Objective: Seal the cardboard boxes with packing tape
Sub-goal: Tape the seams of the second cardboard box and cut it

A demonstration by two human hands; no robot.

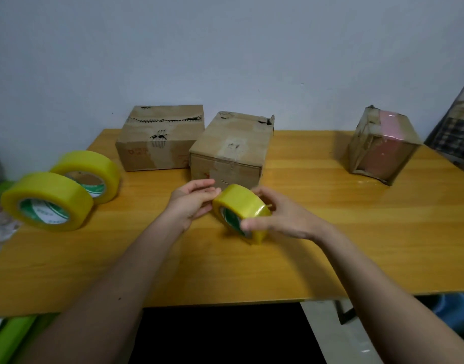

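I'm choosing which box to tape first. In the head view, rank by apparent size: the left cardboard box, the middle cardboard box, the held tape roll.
The left cardboard box and middle cardboard box look alike. Smallest is the held tape roll.

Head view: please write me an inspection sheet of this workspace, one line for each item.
Surface: wooden table, orange-brown, against a pale wall.
Job's things: three cardboard boxes at the back, the left box, the middle box and the right box with a pink face; a held tape roll; two spare tape rolls at the left edge.
Clutter: green material at lower left; what it is cannot be told.
Grippers: right hand grips the held tape roll; left hand touches its rim, fingers relaxed.
Cables: nothing seen.
Surroundings: dark framed object leans at far right; blue item under the table.
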